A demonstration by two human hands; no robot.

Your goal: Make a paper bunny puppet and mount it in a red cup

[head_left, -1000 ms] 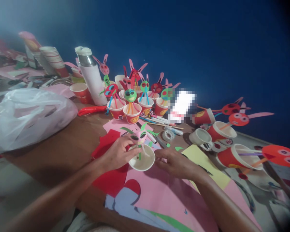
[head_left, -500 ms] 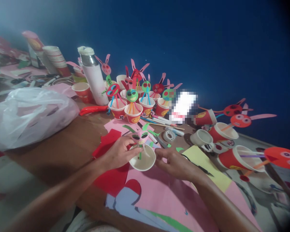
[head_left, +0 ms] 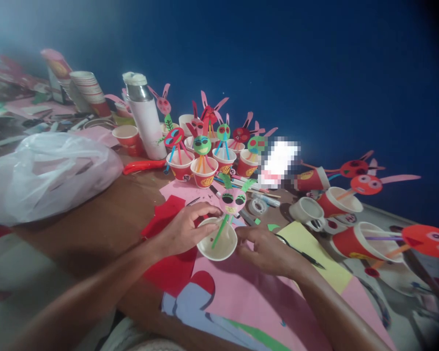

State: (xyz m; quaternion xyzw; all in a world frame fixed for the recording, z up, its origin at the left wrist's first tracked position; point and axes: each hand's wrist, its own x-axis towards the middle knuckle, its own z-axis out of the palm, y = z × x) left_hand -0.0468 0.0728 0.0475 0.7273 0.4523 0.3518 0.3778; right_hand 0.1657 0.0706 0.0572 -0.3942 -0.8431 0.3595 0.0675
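Observation:
A paper cup point(head_left: 227, 253) stands before me with its mouth up. A green straw point(head_left: 220, 232) rises from inside it and bears a pink paper face point(head_left: 231, 202) with green ears and dark oval eyes. My left hand point(head_left: 190, 222) is at the cup's left rim, thumb over the mouth and index finger stretched behind it. Thumb and index finger are apart, close to the straw without closing on it. On the right, my right hand point(head_left: 265, 248) has curled fingers against the cup's side; part of its grip is hidden.
Finished paper-face cups point(head_left: 204, 178) crowd the back. A white bottle point(head_left: 144, 122), plastic bag point(head_left: 54, 175) and red-handled cutter point(head_left: 142, 166) lie leftward. Right of my hands are a tape roll point(head_left: 257, 206), mug point(head_left: 307, 212) and yellow paper point(head_left: 331, 263). Pink paper point(head_left: 249, 302) lies underneath.
The pink face has swung right and turned more upright. My left fingers have come away from it, and the green straw now shows along its length. My right hand stays by the cup.

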